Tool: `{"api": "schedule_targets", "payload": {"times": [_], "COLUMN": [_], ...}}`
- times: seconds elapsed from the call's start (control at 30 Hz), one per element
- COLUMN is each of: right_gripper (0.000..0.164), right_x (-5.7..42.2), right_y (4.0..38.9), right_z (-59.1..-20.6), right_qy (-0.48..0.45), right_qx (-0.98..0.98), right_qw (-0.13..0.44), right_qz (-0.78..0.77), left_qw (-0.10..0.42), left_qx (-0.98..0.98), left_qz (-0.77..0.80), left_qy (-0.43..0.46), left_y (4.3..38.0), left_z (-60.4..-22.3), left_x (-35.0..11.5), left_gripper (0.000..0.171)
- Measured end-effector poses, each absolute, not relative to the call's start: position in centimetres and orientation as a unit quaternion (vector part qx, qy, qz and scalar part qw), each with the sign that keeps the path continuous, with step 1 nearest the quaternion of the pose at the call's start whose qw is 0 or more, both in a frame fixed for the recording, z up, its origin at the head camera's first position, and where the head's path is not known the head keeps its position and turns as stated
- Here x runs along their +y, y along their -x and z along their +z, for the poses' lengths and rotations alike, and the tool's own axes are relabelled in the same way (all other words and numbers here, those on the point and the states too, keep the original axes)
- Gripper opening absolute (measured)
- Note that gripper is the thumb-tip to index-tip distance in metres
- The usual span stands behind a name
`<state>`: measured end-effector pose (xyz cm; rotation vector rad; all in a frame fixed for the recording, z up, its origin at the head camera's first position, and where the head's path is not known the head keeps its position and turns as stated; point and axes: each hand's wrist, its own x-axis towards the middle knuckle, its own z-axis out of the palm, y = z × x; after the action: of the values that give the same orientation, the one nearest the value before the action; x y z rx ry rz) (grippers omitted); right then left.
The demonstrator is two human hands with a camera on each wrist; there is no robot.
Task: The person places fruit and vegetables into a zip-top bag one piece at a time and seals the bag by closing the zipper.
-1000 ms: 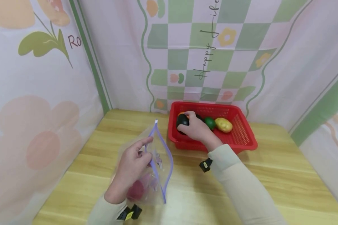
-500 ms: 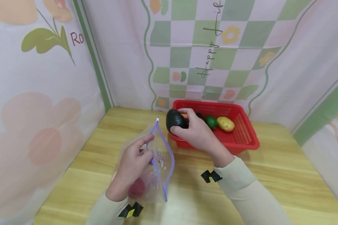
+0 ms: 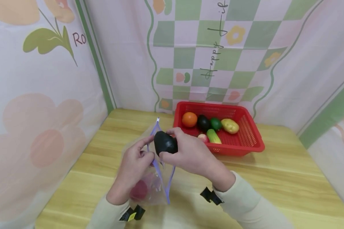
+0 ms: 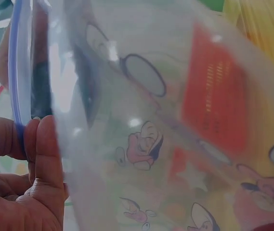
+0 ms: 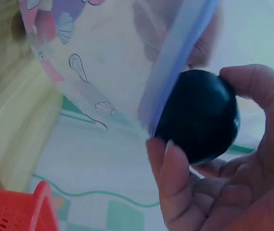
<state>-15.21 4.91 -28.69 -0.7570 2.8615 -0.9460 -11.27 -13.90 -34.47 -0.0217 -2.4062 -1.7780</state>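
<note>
A black, egg-shaped avocado point(image 3: 165, 143) is gripped between the thumb and fingers of my right hand point(image 3: 193, 156), at the mouth of a clear zip bag point(image 3: 157, 197). In the right wrist view the avocado point(image 5: 202, 118) lies partly behind the bag's purple zip strip point(image 5: 175, 62). My left hand point(image 3: 133, 165) pinches one side of that rim, thumb against fingers, and the mouth stands apart. Low in the bag shows a reddish round thing point(image 3: 139, 190), its kind blurred by the plastic. Cartoon prints cover the bag point(image 4: 141, 144) in the left wrist view.
A red plastic basket point(image 3: 253, 140) stands at the back of the wooden table point(image 3: 275, 184). It holds an orange point(image 3: 189, 120), another dark avocado-like item point(image 3: 203, 122), a green round item point(image 3: 215, 124), a yellow potato point(image 3: 230, 126), a green-yellow long item point(image 3: 213, 136) and a pinkish round one point(image 3: 203, 138).
My right hand has lifted the avocado out of the basket and carried it left and nearer to the bag's mouth. The left hand has stayed on the bag's rim.
</note>
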Motion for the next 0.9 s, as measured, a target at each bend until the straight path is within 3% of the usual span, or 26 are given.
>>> {"api": "schedule_targets", "payload": {"times": [0.37,0.9], "right_gripper": [0.064,0.068], "right_x": [3.9,3.8], "right_y": [14.5,14.1], "right_z": [-30.1,-31.5], "right_qy": [0.267,0.269], "right_qx": [0.942,0.947], "right_qw": [-0.105,-0.133], "right_qz": [-0.173,-0.116], "left_qw": [0.084,0.062], "left_qx": [-0.801,-0.797], "left_qz": [-0.592,-0.600], "left_qy": [0.010,-0.023], "left_y": [11.2,9.9], "left_z": [-34.5,-31.3], "left_x": [-13.9,-12.8], "left_gripper": [0.049,0.048]}}
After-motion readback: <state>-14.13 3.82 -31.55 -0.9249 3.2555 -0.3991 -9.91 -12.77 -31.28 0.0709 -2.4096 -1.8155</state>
